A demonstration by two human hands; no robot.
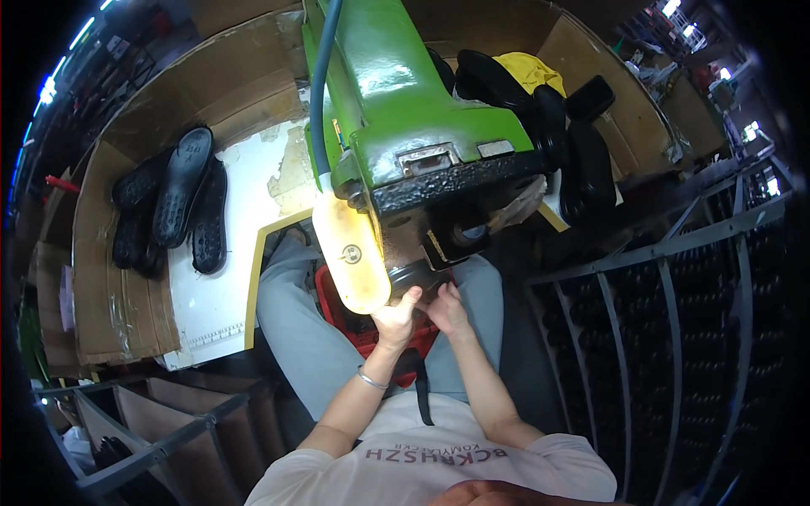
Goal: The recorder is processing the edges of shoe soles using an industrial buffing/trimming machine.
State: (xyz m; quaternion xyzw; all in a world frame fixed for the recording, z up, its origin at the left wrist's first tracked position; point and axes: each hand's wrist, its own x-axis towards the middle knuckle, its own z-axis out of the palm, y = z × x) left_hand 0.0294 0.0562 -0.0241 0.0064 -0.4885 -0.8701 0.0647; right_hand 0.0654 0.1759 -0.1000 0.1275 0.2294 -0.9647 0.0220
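Note:
Under the head of a green machine, both my hands are close together at a black shoe sole, its rounded end partly hidden by the machine. My left hand grips its near left side, thumb up, beside the pale yellow guard. On the right side, my right hand has its fingers bent around the sole's edge; some fingertips are in shadow. A bracelet circles my left wrist.
Black soles lie on the white table at left, inside cardboard walls. More soles and a yellow cloth are at right. A metal rack holds rows of dark items. A red seat shows between my legs.

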